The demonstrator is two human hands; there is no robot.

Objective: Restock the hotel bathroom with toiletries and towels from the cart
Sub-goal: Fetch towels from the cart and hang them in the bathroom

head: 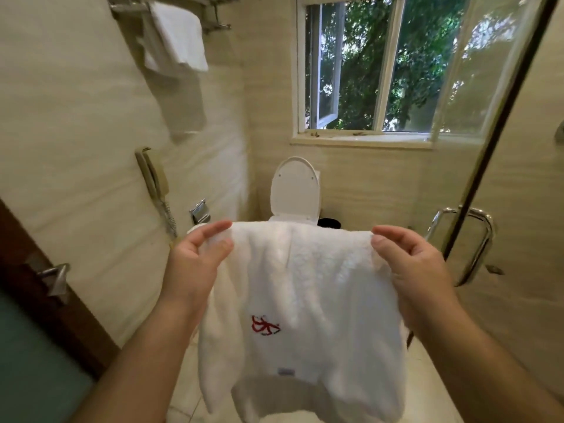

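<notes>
A white towel (305, 300) with a red embroidered mark hangs spread in front of me, held up by its top edge. My left hand (195, 264) pinches the towel's upper left corner between thumb and fingers. My right hand (412, 264) pinches the upper right corner the same way. High on the left wall a chrome towel rack (213, 19) carries another folded white towel (177, 38).
A toilet (294, 190) with its lid up stands ahead under an open window (366, 65). A wall phone (154, 181) and paper holder (200, 210) are on the left wall. A glass shower door with a chrome handle (476, 242) is right; a wooden door (45, 285) is left.
</notes>
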